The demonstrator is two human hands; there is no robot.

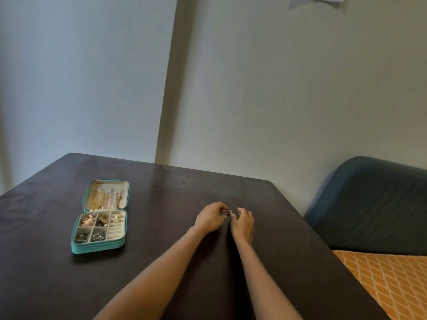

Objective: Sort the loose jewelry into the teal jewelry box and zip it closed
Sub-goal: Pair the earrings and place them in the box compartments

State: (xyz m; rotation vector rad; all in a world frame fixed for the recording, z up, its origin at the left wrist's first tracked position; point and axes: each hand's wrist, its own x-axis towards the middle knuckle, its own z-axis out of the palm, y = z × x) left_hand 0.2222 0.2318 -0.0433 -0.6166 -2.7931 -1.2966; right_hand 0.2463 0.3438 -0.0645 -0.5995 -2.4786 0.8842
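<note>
The teal jewelry box lies open on the left part of the dark table. Gold chains hang in its lid, and its lower compartments hold earrings and rings. Well to the right of the box, my left hand pinches a small gold ring just above the tabletop. My right hand is right beside it, fingers curled, with its fingertips close to the ring; whether they touch it is unclear.
The table's right edge runs diagonally past my right arm. Beyond it are a dark blue padded chair back and an orange patterned cushion. Pale walls stand behind the table.
</note>
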